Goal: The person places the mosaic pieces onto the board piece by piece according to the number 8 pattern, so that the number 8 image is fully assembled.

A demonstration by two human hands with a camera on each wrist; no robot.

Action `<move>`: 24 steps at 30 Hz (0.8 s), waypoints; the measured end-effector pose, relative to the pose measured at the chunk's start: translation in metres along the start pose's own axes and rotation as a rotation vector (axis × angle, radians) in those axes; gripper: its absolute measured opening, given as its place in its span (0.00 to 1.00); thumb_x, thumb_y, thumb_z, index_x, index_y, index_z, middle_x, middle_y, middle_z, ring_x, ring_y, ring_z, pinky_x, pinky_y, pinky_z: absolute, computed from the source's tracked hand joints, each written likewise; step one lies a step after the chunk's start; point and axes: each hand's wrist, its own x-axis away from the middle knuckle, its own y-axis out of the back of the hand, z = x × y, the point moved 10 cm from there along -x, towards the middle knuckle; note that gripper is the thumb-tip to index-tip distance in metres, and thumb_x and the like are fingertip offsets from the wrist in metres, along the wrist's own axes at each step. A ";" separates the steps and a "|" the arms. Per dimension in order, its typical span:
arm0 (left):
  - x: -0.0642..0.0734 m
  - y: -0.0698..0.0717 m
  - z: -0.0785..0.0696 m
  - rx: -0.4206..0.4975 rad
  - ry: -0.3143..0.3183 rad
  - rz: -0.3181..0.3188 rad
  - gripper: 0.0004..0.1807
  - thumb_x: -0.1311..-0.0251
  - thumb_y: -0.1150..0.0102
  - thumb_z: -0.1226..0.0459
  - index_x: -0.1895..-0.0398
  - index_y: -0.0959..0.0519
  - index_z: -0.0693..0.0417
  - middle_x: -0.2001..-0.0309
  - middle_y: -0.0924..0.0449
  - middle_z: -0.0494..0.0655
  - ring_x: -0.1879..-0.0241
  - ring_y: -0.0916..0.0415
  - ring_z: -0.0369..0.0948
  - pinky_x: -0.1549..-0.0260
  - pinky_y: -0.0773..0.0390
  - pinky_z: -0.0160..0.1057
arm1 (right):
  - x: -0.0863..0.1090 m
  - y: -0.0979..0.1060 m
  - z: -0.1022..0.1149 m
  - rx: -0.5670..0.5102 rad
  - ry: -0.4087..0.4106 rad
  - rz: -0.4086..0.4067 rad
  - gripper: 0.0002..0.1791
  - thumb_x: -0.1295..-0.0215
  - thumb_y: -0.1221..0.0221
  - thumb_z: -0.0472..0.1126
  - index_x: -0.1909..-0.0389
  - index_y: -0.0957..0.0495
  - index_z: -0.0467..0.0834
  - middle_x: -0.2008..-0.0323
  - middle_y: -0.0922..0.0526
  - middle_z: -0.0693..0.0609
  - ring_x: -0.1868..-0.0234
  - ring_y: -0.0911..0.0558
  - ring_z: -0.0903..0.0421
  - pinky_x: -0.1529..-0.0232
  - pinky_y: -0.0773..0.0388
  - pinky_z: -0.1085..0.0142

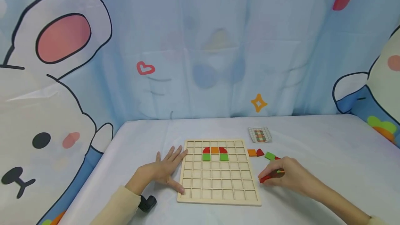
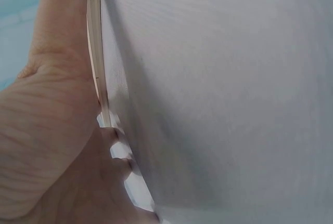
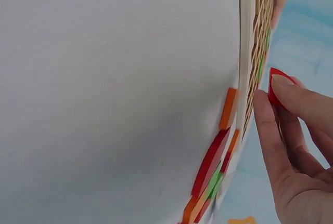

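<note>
A wooden grid board (image 1: 218,184) lies on the white table. My left hand (image 1: 165,170) rests along its left edge, fingers spread, the thumb near the front corner. In the board's upper rows sit two red rounded pieces, an orange square (image 1: 214,150) between them, and a green square (image 1: 206,157) below each red one. To the right of the board, my right hand (image 1: 290,174) pinches a red piece (image 3: 277,86) with a curved edge between thumb and finger. Part of that piece is hidden by the fingertips.
Right of the board lie loose pieces: an orange square (image 1: 251,152), a red piece (image 1: 260,152), a green piece (image 1: 269,156) and others partly behind my right hand. A small pattern card (image 1: 260,135) lies behind them. A blue printed curtain (image 1: 200,103) hangs behind the table.
</note>
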 end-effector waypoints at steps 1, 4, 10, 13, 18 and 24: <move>0.000 0.000 0.000 0.003 -0.002 0.001 0.73 0.50 0.21 0.39 0.13 0.63 0.47 0.14 0.70 0.54 0.16 0.74 0.55 0.28 0.67 0.76 | -0.004 -0.001 0.004 -0.016 0.012 -0.004 0.09 0.42 0.24 0.36 0.59 0.08 0.45 0.63 0.11 0.61 0.62 0.20 0.67 0.58 0.16 0.70; -0.001 -0.001 0.000 0.007 -0.005 -0.001 0.73 0.50 0.21 0.40 0.13 0.63 0.47 0.14 0.70 0.54 0.16 0.74 0.55 0.28 0.67 0.77 | -0.020 -0.006 0.017 -0.072 0.037 -0.012 0.11 0.38 0.27 0.32 0.54 0.09 0.39 0.59 0.11 0.53 0.59 0.19 0.65 0.58 0.15 0.70; -0.002 -0.002 0.001 0.002 -0.005 0.002 0.72 0.49 0.21 0.40 0.13 0.63 0.47 0.14 0.70 0.55 0.16 0.74 0.55 0.28 0.66 0.76 | -0.056 -0.017 0.046 -0.088 0.109 -0.029 0.15 0.37 0.30 0.28 0.49 0.14 0.33 0.61 0.13 0.52 0.62 0.17 0.62 0.59 0.15 0.69; -0.002 -0.001 0.000 0.000 -0.002 0.002 0.72 0.49 0.21 0.40 0.13 0.63 0.47 0.14 0.70 0.55 0.16 0.74 0.55 0.28 0.66 0.76 | -0.072 -0.024 0.057 -0.071 0.135 -0.034 0.13 0.37 0.29 0.29 0.52 0.13 0.35 0.63 0.14 0.55 0.64 0.18 0.62 0.59 0.15 0.69; -0.002 0.000 -0.001 0.001 0.001 -0.002 0.72 0.49 0.21 0.40 0.13 0.63 0.46 0.14 0.70 0.54 0.16 0.74 0.55 0.28 0.66 0.76 | -0.092 -0.037 0.070 -0.068 0.190 -0.037 0.13 0.39 0.29 0.26 0.53 0.12 0.34 0.63 0.13 0.53 0.64 0.17 0.61 0.60 0.16 0.69; -0.003 -0.001 0.002 -0.010 0.013 0.000 0.72 0.49 0.21 0.39 0.13 0.63 0.45 0.14 0.70 0.53 0.16 0.74 0.53 0.28 0.67 0.75 | -0.109 -0.051 0.075 -0.141 0.178 -0.008 0.10 0.38 0.30 0.26 0.56 0.12 0.33 0.62 0.11 0.48 0.64 0.14 0.58 0.62 0.15 0.68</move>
